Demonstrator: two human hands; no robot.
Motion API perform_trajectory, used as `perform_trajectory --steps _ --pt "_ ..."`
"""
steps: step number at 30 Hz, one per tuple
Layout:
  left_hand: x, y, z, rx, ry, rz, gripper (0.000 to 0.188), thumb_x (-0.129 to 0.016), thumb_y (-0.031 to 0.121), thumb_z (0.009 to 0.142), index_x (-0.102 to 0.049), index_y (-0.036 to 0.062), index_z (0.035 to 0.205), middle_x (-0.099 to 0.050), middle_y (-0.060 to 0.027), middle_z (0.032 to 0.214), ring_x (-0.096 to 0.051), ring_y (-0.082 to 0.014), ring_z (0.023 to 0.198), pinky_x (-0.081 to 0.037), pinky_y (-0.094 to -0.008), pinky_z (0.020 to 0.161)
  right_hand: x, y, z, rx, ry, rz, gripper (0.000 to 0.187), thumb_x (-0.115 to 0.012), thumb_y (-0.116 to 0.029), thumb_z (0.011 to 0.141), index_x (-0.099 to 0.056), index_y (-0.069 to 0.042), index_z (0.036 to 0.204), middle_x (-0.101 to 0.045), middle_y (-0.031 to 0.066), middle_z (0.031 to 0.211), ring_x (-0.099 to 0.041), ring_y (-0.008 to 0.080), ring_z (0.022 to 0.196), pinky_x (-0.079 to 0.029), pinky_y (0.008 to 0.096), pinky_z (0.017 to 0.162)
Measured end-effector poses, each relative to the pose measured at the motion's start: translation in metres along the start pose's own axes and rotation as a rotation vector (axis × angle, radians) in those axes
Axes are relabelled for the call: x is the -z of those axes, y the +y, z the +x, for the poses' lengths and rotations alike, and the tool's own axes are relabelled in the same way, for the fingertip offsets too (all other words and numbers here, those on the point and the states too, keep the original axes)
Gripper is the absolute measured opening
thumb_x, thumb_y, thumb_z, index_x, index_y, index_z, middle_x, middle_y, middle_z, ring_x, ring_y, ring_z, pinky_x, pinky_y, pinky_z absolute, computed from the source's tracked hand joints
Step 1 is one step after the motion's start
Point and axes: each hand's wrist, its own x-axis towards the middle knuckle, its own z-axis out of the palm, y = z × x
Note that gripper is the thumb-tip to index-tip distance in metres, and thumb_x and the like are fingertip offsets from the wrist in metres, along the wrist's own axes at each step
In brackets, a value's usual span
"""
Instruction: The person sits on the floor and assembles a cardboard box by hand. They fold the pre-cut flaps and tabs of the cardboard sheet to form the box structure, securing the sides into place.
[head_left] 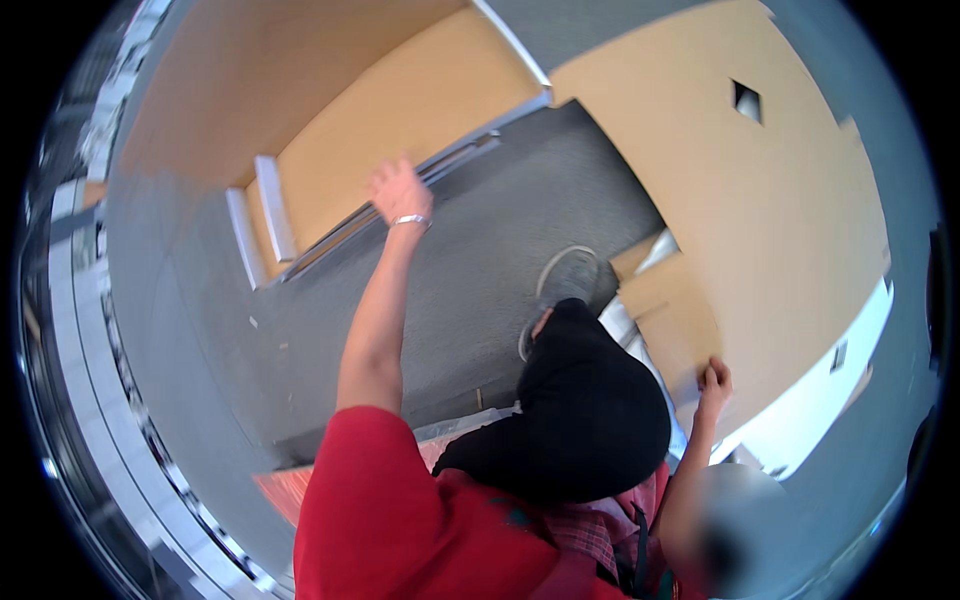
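My left hand [402, 192] reaches over the near edge of a large brown panel [400, 110] with pale edging, its fingers stretched and slightly blurred. Long grey rails [465, 155] run along that edge beside the hand. Two short white strips [272, 208] stand at the panel's left end. On my right, my right hand [716, 382] is closed at the edge of a brown cardboard piece [675, 310], its fingers bent around that edge. That piece lies against a much larger cardboard sheet [770, 220] with a dark diamond-shaped hole.
My shoe [570, 275] rests on the grey floor [460, 290] between the panel and the cardboard. A white sheet [815, 405] shows beneath the cardboard at right. Reddish material [285, 490] lies near my left side. Shelving or machinery [85, 300] lines the far left.
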Motion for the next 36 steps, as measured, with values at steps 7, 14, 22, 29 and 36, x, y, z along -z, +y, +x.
perform_trajectory --steps 7,14,22,29,36 --pt "-0.023 -0.069 0.009 -0.192 -0.352 -0.125 0.016 -0.053 0.008 0.082 -0.061 0.0087 0.095 -0.065 -0.0157 0.092 -0.066 -0.0337 0.085 -0.054 -0.0443 0.071 0.004 0.01 0.004 0.048 -0.03 0.041 0.019 -0.057 -0.004 0.088 -0.064 -0.002 0.106 -0.059 -0.0003 0.075 -0.045 0.0064 0.056 -0.034 0.0213 0.049" --pt "-0.076 -0.156 -0.027 -0.114 -0.377 0.004 0.016 -0.048 0.009 0.086 -0.06 0.0084 0.097 -0.065 -0.0163 0.095 -0.066 -0.0346 0.087 -0.054 -0.0457 0.071 0.006 0.01 0.003 -0.002 -0.03 0.062 0.021 -0.055 -0.004 0.089 -0.063 -0.002 0.109 -0.057 0.0004 0.075 -0.046 0.0072 0.058 -0.035 0.0214 0.05" --pt "-0.112 -0.175 -0.025 -0.125 -0.353 0.053 0.019 -0.046 0.011 0.088 -0.057 0.0075 0.104 -0.065 -0.0171 0.099 -0.066 -0.0354 0.087 -0.054 -0.0471 0.073 -0.004 -0.001 -0.01 -0.01 0.017 -0.001 0.025 -0.056 -0.01 0.088 -0.061 -0.003 0.111 -0.055 0.0045 0.082 -0.049 0.0134 0.067 -0.038 0.0269 0.058" --pt "-0.124 -0.222 -0.016 -0.036 -0.552 0.21 0.03 -0.052 0.019 0.089 -0.055 0.007 0.116 -0.063 -0.019 0.106 -0.063 -0.0372 0.095 -0.051 -0.0487 0.078 0.04 -0.013 -0.004 0.13 0.159 -0.584 0.031 -0.062 -0.02 0.08 -0.066 -0.014 0.11 -0.059 0.0162 0.11 -0.059 0.0305 0.096 -0.047 0.0405 0.081" --pt "-0.085 -0.154 -0.016 -0.418 -0.343 -0.075 0.05 -0.067 0.026 0.083 -0.047 0.0084 0.126 -0.056 -0.0182 0.117 -0.058 -0.0365 0.105 -0.048 -0.0468 0.085 0.105 0.041 0.002 -0.289 0.756 -0.777 0.047 -0.062 -0.033 0.08 -0.059 -0.013 0.123 -0.052 0.0191 0.128 -0.054 0.0379 0.113 -0.043 0.0453 0.096"
